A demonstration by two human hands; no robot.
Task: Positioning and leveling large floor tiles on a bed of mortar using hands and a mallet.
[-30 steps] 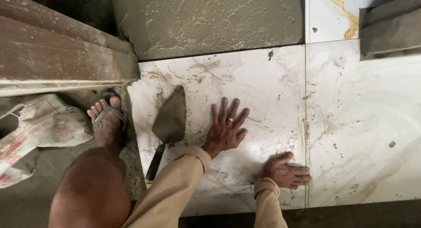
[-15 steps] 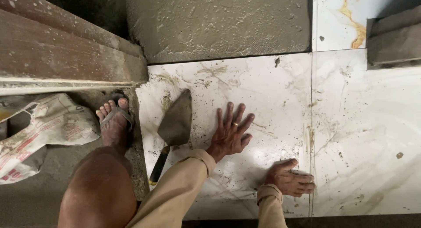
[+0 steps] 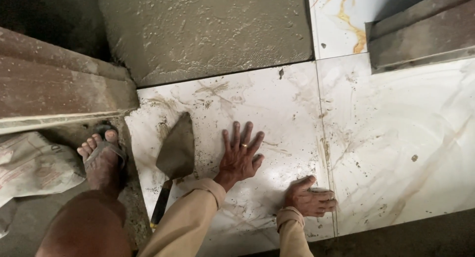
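The step in hand looked like bedding a white tile (image 3: 277,103) flat — even, careful pressure seemed called for. The left hand (image 3: 240,158) lay spread, palm down on it, holding nothing. The right hand (image 3: 311,200) rested half-curled at the seam with the neighbouring tile (image 3: 405,138) (gripping nothing). A trowel (image 3: 173,163) lay just left of the left hand.

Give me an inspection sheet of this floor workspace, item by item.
Surface: white marble-look floor tile, mud-smeared, beside wet grey mortar bed.
Job's things: steel-bladed trowel lying on the tile's left edge.
Clutter: crumpled cement sack.
Hands: left hand flat, fingers spread; right hand at the joint with the neighbouring tile.
Cables: nothing seen.
Surroundings: sandalled foot, wooden plank.
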